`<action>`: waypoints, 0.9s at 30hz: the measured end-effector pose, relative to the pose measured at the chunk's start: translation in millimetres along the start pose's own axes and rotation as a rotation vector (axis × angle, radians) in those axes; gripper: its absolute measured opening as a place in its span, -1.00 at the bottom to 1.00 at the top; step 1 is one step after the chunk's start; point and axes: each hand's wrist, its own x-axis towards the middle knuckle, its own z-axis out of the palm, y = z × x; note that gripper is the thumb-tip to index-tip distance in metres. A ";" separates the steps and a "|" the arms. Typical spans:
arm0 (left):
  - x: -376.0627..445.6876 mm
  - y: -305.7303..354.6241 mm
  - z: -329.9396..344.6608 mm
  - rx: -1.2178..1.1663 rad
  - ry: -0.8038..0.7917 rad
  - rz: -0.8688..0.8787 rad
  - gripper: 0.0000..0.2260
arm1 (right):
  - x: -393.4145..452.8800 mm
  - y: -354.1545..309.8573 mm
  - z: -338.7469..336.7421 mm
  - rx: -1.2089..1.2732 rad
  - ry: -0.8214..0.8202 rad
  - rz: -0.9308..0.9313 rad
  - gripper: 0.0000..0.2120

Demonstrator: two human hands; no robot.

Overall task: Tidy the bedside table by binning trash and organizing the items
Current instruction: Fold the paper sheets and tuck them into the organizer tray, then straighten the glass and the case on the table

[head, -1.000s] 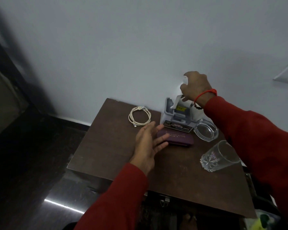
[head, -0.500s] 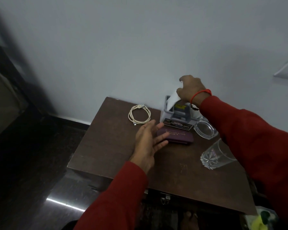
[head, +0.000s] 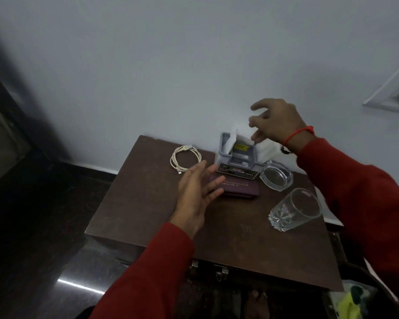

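Note:
On the brown bedside table (head: 145, 203) a grey stand (head: 236, 157) sits against the wall with white paper (head: 229, 140) tucked into it. My right hand (head: 278, 122) hovers just above the stand with its fingers spread; one fingertip is close to the paper. A purple case (head: 240, 188) lies in front of the stand. My left hand (head: 198, 192) is flat and relaxed, its fingertips over the case's left end. A coiled white cable (head: 186, 158) lies at the back left.
A glass ashtray (head: 276, 177) sits right of the stand, and a drinking glass (head: 295, 209) stands nearer the right edge. A bin (head: 350, 302) with yellow-green contents is on the floor at the lower right. The wall runs directly behind the table.
My right hand held the white paper above the stand, pushed it down into the stand, and has now lifted with its fingers spread. My left hand has barely moved.

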 end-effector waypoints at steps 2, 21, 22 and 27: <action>-1.0 -3.0 3.3 0.012 -0.017 0.017 -0.68 | -25.0 12.5 -20.1 -0.131 0.007 -0.084 -0.76; -7.6 -38.5 22.9 0.235 -0.064 0.013 -0.73 | -151.4 150.0 -12.5 -0.403 -0.200 0.060 -0.03; -7.2 -38.8 22.9 0.236 -0.065 0.013 -0.73 | -151.3 152.7 -11.2 -0.388 -0.204 0.060 -0.04; -3.6 -40.8 22.4 0.232 -0.073 0.010 -0.68 | -147.6 159.8 -8.6 -0.284 -0.197 0.049 -0.14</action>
